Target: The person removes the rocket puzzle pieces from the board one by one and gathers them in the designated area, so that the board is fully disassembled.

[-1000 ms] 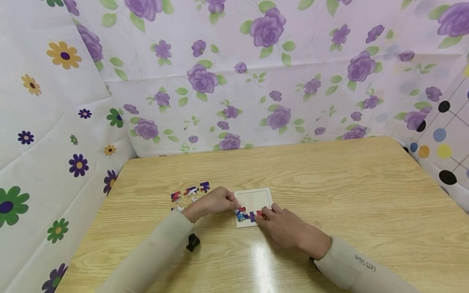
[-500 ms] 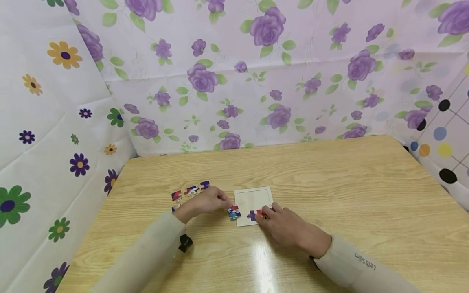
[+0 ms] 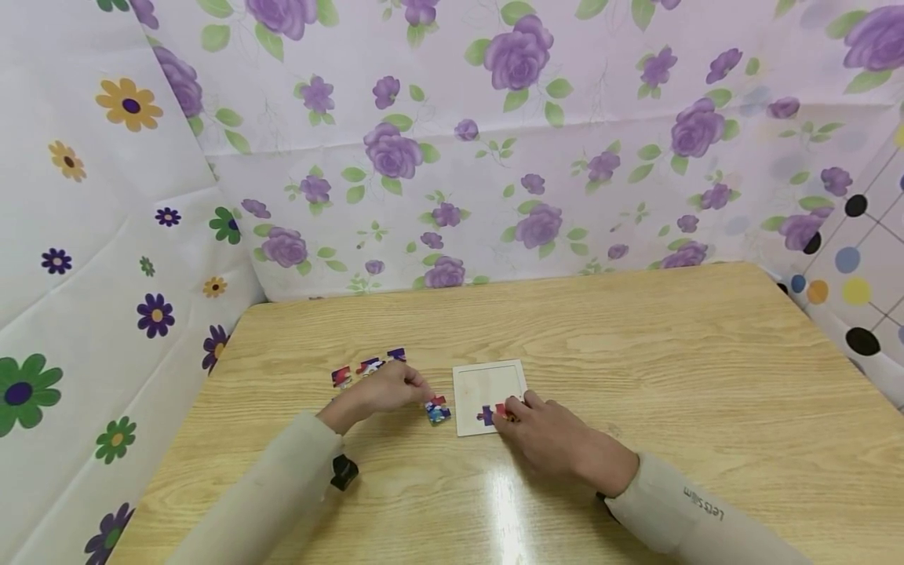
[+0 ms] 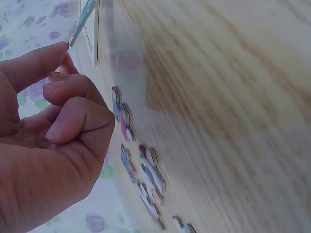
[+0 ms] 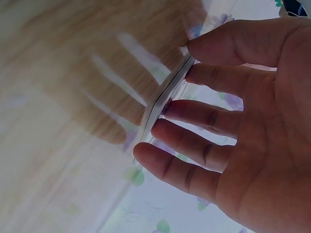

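Observation:
My left hand (image 3: 384, 388) pinches a blue-and-red jigsaw piece (image 3: 438, 410) between thumb and index finger, just left of the puzzle tray. In the left wrist view this piece (image 4: 81, 23) is tilted and seen nearly edge-on, while the other fingers curl into the palm. The pale square puzzle tray (image 3: 489, 369) lies flat, with a purple piece (image 3: 485, 416) and a red piece (image 3: 501, 410) along its near side. My right hand (image 3: 547, 435) rests at the tray's near right corner, partly covering the pieces there. Its fingers look fairly straight against the tray edge (image 5: 163, 94) in the right wrist view.
Loose jigsaw pieces lie left of the tray, among them a red one (image 3: 341, 377), a purple-and-white one (image 3: 369, 366) and a purple one (image 3: 397, 355). My left forearm and hand hide some. The wooden table (image 3: 636, 337) meets flowered cloth (image 3: 452, 196) behind.
My left hand has drawn the blue-and-red jigsaw piece out of the tray's lower left corner and moved it left, over the table. My right hand has stayed at the tray.

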`<state>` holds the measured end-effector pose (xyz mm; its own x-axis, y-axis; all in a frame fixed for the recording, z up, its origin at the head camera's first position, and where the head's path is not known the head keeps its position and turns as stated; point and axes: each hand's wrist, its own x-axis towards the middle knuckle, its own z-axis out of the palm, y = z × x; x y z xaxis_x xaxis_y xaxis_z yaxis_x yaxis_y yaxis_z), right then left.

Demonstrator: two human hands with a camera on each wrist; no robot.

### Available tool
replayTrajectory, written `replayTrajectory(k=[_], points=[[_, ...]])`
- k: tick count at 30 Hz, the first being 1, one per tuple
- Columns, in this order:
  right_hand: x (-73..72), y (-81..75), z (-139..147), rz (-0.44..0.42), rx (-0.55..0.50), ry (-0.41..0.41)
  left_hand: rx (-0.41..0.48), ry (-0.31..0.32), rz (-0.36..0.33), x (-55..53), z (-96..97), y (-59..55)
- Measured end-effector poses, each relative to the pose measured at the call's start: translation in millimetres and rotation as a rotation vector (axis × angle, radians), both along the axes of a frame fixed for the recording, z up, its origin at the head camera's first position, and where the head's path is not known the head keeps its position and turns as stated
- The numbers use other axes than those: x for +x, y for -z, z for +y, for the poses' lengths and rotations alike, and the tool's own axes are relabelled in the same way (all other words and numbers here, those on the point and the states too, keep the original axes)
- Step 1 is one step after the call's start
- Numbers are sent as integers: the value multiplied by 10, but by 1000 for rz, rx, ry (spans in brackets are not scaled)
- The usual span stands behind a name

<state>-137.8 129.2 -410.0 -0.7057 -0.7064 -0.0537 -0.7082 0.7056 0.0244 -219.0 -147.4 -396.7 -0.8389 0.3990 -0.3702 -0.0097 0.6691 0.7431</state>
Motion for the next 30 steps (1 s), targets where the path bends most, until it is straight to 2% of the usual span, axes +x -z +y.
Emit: replayTrajectory(k=[14, 30], points=[[-8, 12, 6, 13, -5, -11, 18, -18, -7, -3, -180, -28], [-13, -7, 5, 0, 5, -8, 7, -43, -5, 56, -446, -50]])
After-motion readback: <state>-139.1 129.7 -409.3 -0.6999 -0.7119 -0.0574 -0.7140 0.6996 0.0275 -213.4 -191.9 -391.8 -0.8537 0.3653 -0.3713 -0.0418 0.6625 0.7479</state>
